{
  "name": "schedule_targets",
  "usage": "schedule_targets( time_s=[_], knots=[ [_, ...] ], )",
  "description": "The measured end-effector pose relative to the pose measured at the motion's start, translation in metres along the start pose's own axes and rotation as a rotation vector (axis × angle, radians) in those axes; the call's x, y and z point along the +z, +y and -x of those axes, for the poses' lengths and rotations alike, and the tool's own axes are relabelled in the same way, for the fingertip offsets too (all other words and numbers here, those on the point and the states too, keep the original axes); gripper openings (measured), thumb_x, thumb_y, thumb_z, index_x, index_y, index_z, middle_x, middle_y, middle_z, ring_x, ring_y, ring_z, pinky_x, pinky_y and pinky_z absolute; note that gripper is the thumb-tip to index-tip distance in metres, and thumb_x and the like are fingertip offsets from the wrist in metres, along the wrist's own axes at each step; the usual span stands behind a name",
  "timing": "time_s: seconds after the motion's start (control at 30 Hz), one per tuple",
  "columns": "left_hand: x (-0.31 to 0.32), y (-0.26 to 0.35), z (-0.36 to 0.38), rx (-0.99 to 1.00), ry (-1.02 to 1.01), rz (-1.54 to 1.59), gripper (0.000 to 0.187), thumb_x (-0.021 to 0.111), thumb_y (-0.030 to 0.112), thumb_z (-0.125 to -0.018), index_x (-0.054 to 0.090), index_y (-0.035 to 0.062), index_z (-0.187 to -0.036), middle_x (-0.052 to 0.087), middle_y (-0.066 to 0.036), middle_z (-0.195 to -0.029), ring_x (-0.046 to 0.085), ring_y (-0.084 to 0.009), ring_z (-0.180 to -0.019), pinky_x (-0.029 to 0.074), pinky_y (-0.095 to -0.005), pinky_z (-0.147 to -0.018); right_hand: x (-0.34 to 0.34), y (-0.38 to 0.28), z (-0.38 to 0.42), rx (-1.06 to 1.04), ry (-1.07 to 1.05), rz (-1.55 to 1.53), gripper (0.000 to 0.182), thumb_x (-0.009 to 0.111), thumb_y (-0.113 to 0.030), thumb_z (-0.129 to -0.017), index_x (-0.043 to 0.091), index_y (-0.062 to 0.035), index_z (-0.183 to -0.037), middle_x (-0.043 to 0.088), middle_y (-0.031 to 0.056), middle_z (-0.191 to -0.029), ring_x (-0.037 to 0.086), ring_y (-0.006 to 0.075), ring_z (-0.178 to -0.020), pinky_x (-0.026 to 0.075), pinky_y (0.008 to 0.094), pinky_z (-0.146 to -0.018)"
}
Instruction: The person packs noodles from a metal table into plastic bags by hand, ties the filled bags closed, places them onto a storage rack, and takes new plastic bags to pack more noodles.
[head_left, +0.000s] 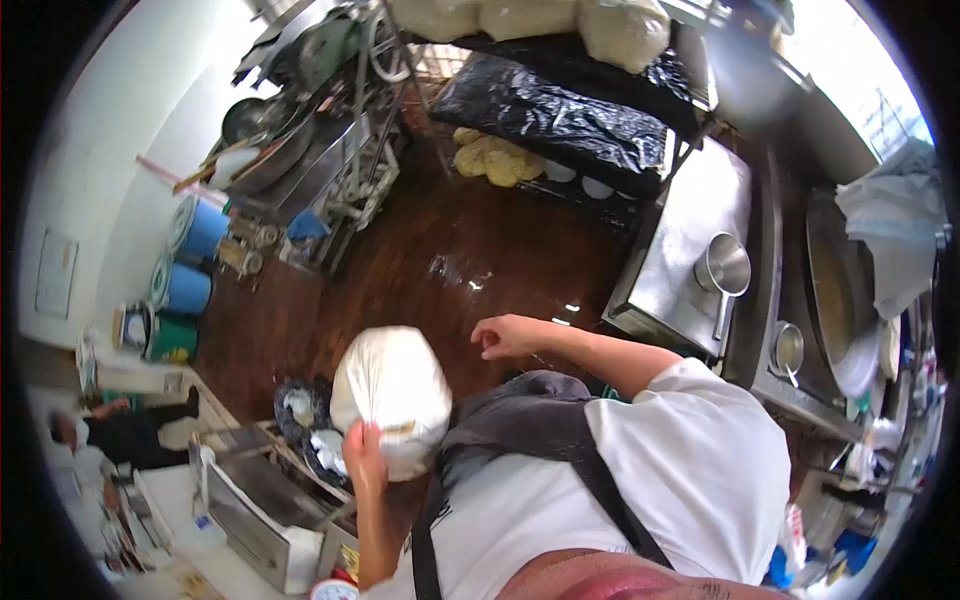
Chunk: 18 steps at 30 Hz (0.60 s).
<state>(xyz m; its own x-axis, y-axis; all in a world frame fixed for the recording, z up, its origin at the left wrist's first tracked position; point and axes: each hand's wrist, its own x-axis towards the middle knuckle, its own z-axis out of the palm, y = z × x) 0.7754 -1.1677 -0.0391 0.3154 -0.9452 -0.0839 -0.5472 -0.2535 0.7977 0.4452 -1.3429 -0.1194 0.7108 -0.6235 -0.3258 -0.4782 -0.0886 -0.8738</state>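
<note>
My left hand [366,452] is closed on the gathered top of a large, full, cream-white plastic bag [395,385]. The bag hangs over the floor in front of my apron [520,415], and its contents cannot be made out. To the right of the bag, my right hand [503,338] is held out over the floor, apart from it. Its fingers are loosely bent, with nothing seen in them.
A rack [560,115] with black plastic sheeting holds similar bags [625,32] and yellowish lumps [495,160]. A saucepan [722,265] stands on the steel counter [700,200] at right. Blue bins [185,288] line the left wall. Another person [135,432] is at lower left.
</note>
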Motion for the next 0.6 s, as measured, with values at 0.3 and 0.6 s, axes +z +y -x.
schedule_targets(
  time_s=[0.3, 0.6],
  knots=[
    [0.157, 0.189, -0.277, 0.024, -0.37, 0.888, 0.011, 0.063, 0.014, -0.093, 0.062, 0.0046, -0.087, 0.057, 0.001, -0.082, 0.05, -0.0095, -0.08, 0.038, -0.0241, -0.075, -0.058, 0.008, 0.026, 0.04, 0.519, -0.301, 0.131, 0.085, -0.025, -0.074, -0.02, -0.0147, -0.152, 0.042, 0.0263, -0.143, 0.049, 0.0366, -0.128, 0.04, 0.0449, -0.108],
    [0.255, 0.408, -0.415, 0.28, -1.003, 1.132, 0.014, 0.06, 0.013, -0.095, 0.063, 0.0002, -0.101, 0.063, -0.004, -0.094, 0.058, -0.0124, -0.093, 0.044, -0.0261, -0.089, -0.218, -0.011, -0.071, -0.239, 1.466, -0.257, 0.142, 0.088, -0.005, -0.064, -0.024, -0.0126, -0.15, 0.021, 0.0199, -0.155, 0.031, 0.0307, -0.14, 0.03, 0.0419, -0.114]
  ],
)
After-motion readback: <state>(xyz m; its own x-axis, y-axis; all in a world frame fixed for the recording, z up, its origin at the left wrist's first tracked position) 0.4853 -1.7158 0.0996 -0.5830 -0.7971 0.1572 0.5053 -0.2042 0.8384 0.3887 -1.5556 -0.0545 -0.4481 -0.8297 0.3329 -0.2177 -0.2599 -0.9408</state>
